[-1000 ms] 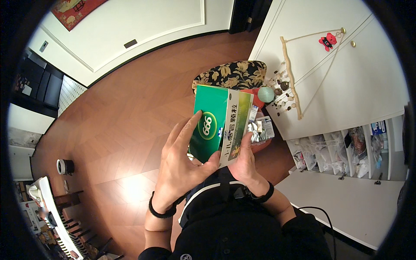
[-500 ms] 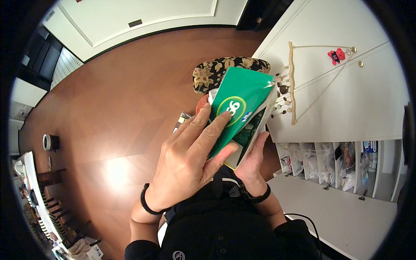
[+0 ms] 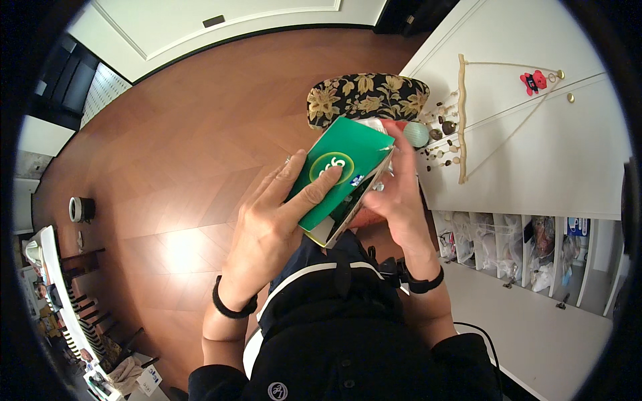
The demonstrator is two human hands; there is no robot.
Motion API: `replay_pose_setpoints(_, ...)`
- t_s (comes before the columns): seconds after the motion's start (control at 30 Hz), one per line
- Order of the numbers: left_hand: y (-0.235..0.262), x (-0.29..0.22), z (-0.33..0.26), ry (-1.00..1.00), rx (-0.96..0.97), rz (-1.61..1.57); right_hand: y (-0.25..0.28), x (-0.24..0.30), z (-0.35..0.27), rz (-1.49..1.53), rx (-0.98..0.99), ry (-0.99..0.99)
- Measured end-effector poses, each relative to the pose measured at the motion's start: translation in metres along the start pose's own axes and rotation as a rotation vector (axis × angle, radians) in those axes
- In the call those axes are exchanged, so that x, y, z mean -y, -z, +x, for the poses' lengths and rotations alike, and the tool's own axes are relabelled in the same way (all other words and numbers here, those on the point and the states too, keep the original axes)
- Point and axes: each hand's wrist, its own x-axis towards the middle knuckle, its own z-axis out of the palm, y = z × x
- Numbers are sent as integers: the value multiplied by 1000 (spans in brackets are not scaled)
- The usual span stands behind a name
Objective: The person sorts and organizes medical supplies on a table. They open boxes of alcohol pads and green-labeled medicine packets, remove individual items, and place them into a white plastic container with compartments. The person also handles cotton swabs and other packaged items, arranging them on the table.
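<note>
A green cardboard box [image 3: 361, 142] with a pale oval emblem is held tilted in front of my body. Its right side is partly open, showing a dark interior. My left hand [image 3: 264, 210] lies over the box's left part, fingers spread on the green face, gripping it. At the open side is my right hand [image 3: 406, 204], its index finger stretched up along the far right corner and its thumb apart, close to the opening. Small whitish bits show between that thumb and the box; what they are is unclear. Both wrists wear black bands.
Beyond the box stands a floral-cushioned seat [image 3: 368, 97], with a pale green ball [image 3: 416, 134] nearby. White cabinet doors with a hanging wooden stick [image 3: 462, 120] rise at right, above a compartment rack [image 3: 495, 244] of bagged items. A white pot [image 3: 81, 210] stands far left on the brown floor.
The box has moved left and toward me, tilting further. My right hand has shifted from under the box to its far right corner, its fingers now showing.
</note>
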Motion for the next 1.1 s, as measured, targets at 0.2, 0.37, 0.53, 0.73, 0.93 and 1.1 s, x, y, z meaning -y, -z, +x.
replay_pose_setpoints(0.2, 5, -3, -1, 127, -22, -147, -27, 1, -7, 1, -22, -39)
replay_pose_setpoints(0.37, 12, 6, -1, 83, -47, -164, -48, 8, -11, 33, -161, -6)
replay_pose_setpoints(0.53, 23, 10, 0, 39, -76, -146, -60, 7, -8, -52, -198, 68)
replay_pose_setpoints(0.73, 52, 14, -1, 208, -153, -364, -63, 2, -5, 113, -259, -34)
replay_pose_setpoints(0.93, 56, 31, -5, 368, -319, -517, -71, 2, -11, 87, -236, 6)
replay_pose_setpoints(1.1, 56, 36, -13, 518, -373, -744, -75, 4, -15, 33, -200, 138)
